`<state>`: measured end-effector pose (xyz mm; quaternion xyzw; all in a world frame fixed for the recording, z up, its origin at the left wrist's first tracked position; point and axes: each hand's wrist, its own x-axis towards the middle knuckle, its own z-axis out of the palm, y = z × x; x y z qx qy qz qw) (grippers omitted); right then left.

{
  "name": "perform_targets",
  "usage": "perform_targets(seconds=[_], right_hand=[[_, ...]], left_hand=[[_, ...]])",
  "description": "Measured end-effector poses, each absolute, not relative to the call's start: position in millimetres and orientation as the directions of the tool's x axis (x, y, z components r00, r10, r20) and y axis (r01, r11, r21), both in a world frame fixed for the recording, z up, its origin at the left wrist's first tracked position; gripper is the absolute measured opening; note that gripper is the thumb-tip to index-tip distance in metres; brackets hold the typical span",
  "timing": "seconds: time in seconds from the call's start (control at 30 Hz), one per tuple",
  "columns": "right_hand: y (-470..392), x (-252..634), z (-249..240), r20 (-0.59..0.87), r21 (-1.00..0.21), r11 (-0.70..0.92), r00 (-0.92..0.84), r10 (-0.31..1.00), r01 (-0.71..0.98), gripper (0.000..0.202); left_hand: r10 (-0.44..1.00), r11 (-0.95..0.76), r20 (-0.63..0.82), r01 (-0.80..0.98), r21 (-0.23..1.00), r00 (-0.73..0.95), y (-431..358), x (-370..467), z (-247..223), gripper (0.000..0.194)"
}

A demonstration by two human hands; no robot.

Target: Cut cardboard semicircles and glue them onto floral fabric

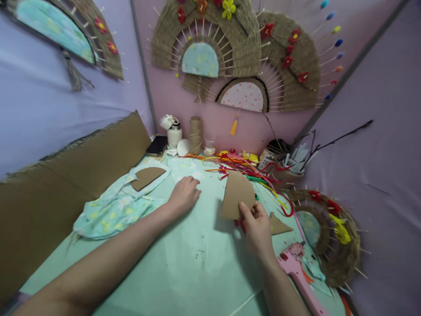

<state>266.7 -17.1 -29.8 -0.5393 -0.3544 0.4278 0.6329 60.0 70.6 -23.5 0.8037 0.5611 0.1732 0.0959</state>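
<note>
My right hand [258, 228] pinches a half-round piece of brown cardboard [237, 193] by its lower right part, thumb in front, and holds it above the table. My left hand [184, 193] is palm down at the table, holding nothing that I can see, with its fingers loosely bent and slightly apart. Just beyond it lies a light floral cloth piece [186, 169]. To its left is a crumpled turquoise cloth with yellow and white flowers [115, 215]. On that cloth rests another curved cardboard piece [149, 176]. A pointed cardboard scrap [279, 224] lies beside my right hand.
A pink glue gun [301, 276] and a woven fan [342, 245] lie at the right. Colourful pipe cleaners [243, 166], a twine spool [195, 136], a jar [174, 135] and a phone [157, 145] line the back. A cardboard sheet [75, 180] stands at the left.
</note>
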Motion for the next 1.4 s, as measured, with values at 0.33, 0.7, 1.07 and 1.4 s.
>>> perform_targets(seconds=[0.33,0.7,1.07,1.4], right_hand=[[-17.7,267.6,-26.8,-0.004,-0.992,0.046,0.405,0.914,-0.114,0.04],[-17.1,273.9,-26.8,0.023,-0.962,0.145,0.458,0.888,-0.232,0.034],[-13.7,279.3,-28.8,0.029,-0.962,0.152,0.473,0.88,-0.225,0.036],[-16.9,279.2,-21.9,0.033,-0.948,0.18,0.48,0.876,-0.263,0.035]], left_hand=[[0.933,-0.356,-0.021,0.93,0.094,0.359,88.8,52.5,-31.2,0.031],[0.789,-0.509,-0.143,0.765,0.395,0.598,7.4,39.4,4.1,0.019],[0.81,-0.566,-0.119,0.818,0.099,0.575,21.1,48.5,-7.3,0.02],[0.708,-0.645,0.317,0.76,-0.074,0.631,35.0,11.3,145.1,0.023]])
